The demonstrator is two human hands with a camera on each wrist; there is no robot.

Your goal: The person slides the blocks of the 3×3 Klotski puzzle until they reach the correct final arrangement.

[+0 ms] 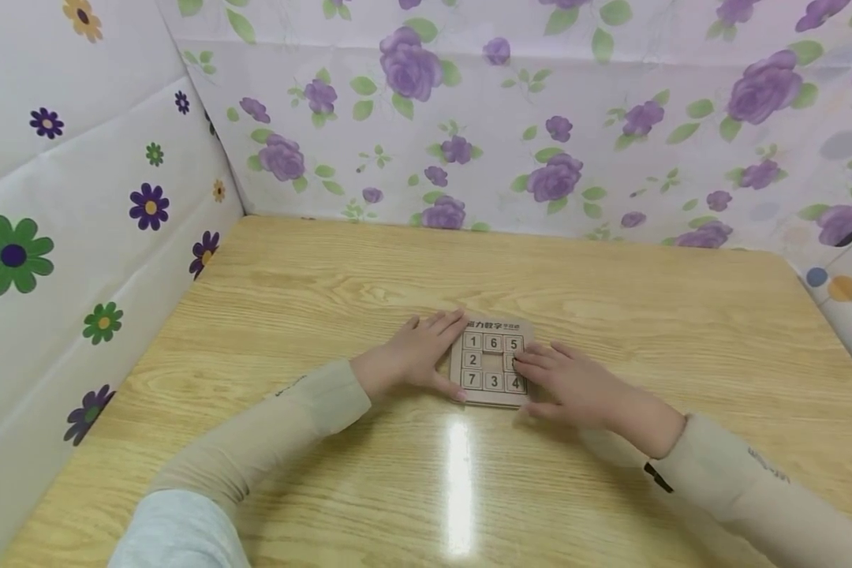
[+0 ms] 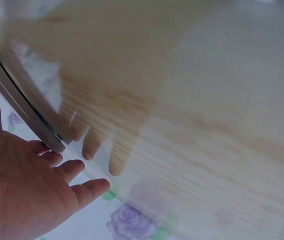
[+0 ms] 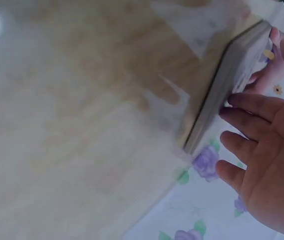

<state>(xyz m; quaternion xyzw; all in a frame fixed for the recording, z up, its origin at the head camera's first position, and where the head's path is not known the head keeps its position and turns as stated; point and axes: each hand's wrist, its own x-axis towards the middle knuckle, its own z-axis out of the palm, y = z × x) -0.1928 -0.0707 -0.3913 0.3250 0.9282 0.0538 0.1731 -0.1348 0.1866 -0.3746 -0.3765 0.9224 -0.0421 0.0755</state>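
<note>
A flat number sliding puzzle lies on the table, with black characters along its top edge. Its tiles read 1, 6, 5 in the top row and 7, 3, 4 in the bottom row. In the middle row, tile 2 is at the left, a gap in the centre, and a partly covered tile at the right. My left hand rests along the left side, fingers spread, thumb at the lower left corner. Fingertips of my right hand touch the covered tile, its thumb near the lower right corner.
The wood-grain table is glossy and reflects a bright strip of light. A cloth with purple roses hangs behind it, and a white cloth with coloured daisies stands along the left side.
</note>
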